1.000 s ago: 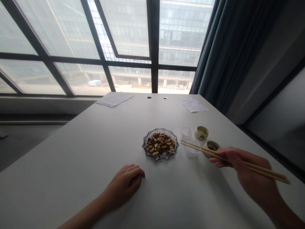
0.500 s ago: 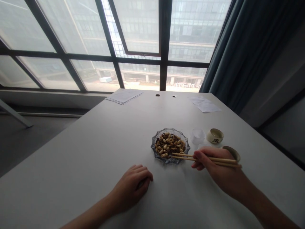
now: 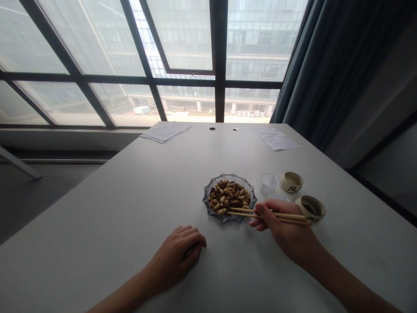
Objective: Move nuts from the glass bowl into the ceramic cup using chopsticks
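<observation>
My right hand (image 3: 285, 226) is closed around a pair of wooden chopsticks (image 3: 276, 215). Their tips reach over the near side of a scalloped glass bowl (image 3: 208, 204), at the edge of a heap of nuts in shells mixed with darker, seed-like bits (image 3: 231, 195). Whether the tips pinch a piece is too small to tell. My left hand (image 3: 182, 250) rests on the table in front of the bowl, fingers curled in, with nothing visible in it. Right beside my right hand stands a cream ceramic cup (image 3: 317, 213), partly covered by the hand and chopsticks.
Behind my right hand are a small clear plastic container (image 3: 268, 183), a second clear piece (image 3: 278, 198) and another cream cup (image 3: 291, 182) with a dark character. Papers (image 3: 167, 131) lie at the far left of the white table (image 3: 130, 195), and more sheets (image 3: 280, 140) at the far right.
My right hand has shifted left, and the chopsticks' back ends with it, uncovering more of the near cup. The tips remain at the bowl's near side. My left hand stays in place.
</observation>
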A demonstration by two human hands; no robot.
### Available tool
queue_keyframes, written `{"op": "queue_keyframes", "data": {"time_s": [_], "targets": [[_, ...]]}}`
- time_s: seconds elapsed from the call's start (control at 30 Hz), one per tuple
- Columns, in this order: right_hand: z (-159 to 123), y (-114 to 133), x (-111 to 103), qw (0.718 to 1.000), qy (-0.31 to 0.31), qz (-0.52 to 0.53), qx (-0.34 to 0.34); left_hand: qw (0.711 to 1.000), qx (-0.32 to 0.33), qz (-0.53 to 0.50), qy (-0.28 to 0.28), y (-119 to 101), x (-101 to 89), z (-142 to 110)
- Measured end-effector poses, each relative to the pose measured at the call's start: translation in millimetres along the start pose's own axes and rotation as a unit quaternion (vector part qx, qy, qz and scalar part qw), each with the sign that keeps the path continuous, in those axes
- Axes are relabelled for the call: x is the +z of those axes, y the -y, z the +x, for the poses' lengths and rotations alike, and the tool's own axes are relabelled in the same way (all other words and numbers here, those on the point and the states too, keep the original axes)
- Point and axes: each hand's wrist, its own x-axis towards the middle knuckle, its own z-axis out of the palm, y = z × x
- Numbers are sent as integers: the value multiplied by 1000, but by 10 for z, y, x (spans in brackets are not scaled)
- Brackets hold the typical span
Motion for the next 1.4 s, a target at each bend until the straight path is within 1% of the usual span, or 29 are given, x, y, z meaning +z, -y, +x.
{"op": "queue_keyframes", "data": {"time_s": [0.17,0.23,0.4,0.67,0.93,1.2,1.3,1.4], "targets": [[-58,35,11,997,18,-61,-35,1000,2,1,-7,12,7,-7],[-67,34,8,997,19,-59,-37,1000,1,2,-8,9,2,-8],[-49,40,9,1000,3,-24,-11,1000,1,0,-6,-4,-7,4],[-33,-56,57,1000,-2,18,-20,1000,0,-2,-3,-6,-2,10],[-69,-66,69,999,5,-28,-44,1000,0,-2,-1,-14,-7,14],[-86,-70,64,998,4,-29,-56,1000,1,-6,-1,-4,1,8],[-92,-44,46,998,0,-34,-58,1000,2,-7,0,-9,-3,8],[-116,37,-10,996,-11,-53,-64,1000,2,-7,-1,-12,-6,6]]}}
